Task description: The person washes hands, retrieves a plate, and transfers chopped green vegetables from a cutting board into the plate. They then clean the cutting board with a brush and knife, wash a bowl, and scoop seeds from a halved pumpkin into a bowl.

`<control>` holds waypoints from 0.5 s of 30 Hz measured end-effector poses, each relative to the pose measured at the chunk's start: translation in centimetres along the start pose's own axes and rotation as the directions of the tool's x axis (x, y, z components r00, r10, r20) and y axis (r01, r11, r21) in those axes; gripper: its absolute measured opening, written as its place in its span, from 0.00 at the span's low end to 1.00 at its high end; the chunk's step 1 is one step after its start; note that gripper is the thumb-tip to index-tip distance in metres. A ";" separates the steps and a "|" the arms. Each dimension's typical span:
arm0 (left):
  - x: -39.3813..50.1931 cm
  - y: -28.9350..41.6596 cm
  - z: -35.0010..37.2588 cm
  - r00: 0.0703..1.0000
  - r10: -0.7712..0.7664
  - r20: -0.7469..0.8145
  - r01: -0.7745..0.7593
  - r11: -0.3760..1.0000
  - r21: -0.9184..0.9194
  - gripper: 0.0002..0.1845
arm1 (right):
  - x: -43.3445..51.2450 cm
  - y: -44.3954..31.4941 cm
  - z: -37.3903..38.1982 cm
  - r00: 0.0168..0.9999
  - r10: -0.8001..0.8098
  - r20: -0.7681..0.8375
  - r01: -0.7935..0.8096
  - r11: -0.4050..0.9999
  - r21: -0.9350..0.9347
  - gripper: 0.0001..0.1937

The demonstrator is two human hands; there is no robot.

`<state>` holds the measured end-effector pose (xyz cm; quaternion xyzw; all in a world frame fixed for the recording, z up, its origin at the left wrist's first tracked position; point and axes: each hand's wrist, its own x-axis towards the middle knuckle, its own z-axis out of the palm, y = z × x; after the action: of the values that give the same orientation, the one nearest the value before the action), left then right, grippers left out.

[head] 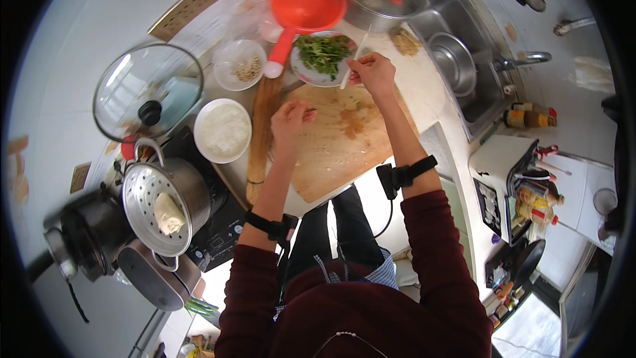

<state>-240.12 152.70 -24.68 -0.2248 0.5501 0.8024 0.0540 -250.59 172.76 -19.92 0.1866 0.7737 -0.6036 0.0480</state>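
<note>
My right hand (372,72) is shut on a thin white stick-like utensil (354,62), beside a plate (304,75) of chopped leafy greens (323,53). Over the left part of the wooden cutting board (343,144), my left hand (293,118) has bent fingers, with a small dark green bit at the fingertips; its grip is blurred. A brown patch and scraps mark the board. A wooden rolling pin (259,134) lies along the board's left side. Left of it are a bowl of white rice-like food (222,131) and a bowl of peanut-like pieces (247,68).
A red plastic ladle (308,2) and a glass-lidded pot (380,20) stand behind the plate. The steel sink (447,15) holds a metal basin (451,64). To the left are a glass lid (149,89) and a steamer pot (198,199) with a pale dough-like piece (168,214).
</note>
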 end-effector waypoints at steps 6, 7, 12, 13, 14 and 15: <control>2.3 2.9 3.3 0.984 0.180 -0.005 -0.175 0.963 0.205 0.12 | -0.1 -0.4 0.8 0.989 -0.062 0.132 0.076 0.992 -0.102 0.12; 3.2 3.2 3.7 0.973 0.229 0.011 -0.224 0.938 0.266 0.12 | -0.6 -1.0 0.8 0.981 -0.082 0.176 0.088 0.996 -0.025 0.11; 6.2 3.9 7.5 0.956 0.282 0.084 -0.292 0.942 0.164 0.19 | -2.6 -2.0 1.3 0.897 -0.353 0.266 0.359 0.933 0.026 0.09; 8.1 2.6 6.5 0.949 0.299 0.099 -0.306 0.949 0.072 0.22 | -2.1 -1.5 2.7 0.853 -0.420 0.311 0.450 0.892 -0.030 0.09; 9.2 1.5 5.8 0.944 0.308 0.123 -0.307 0.951 -0.024 0.25 | -1.5 -1.1 3.3 0.808 -0.473 0.351 0.531 0.842 -0.089 0.09; 8.7 1.7 6.2 0.970 0.181 0.161 -0.174 0.983 -0.055 0.27 | -0.6 -0.8 2.6 0.864 -0.416 0.283 0.496 0.798 -0.342 0.15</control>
<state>-250.31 156.21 -25.02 -0.1084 0.5453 0.8309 0.0230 -250.68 170.01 -19.67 -0.0797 0.8946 -0.4395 0.0129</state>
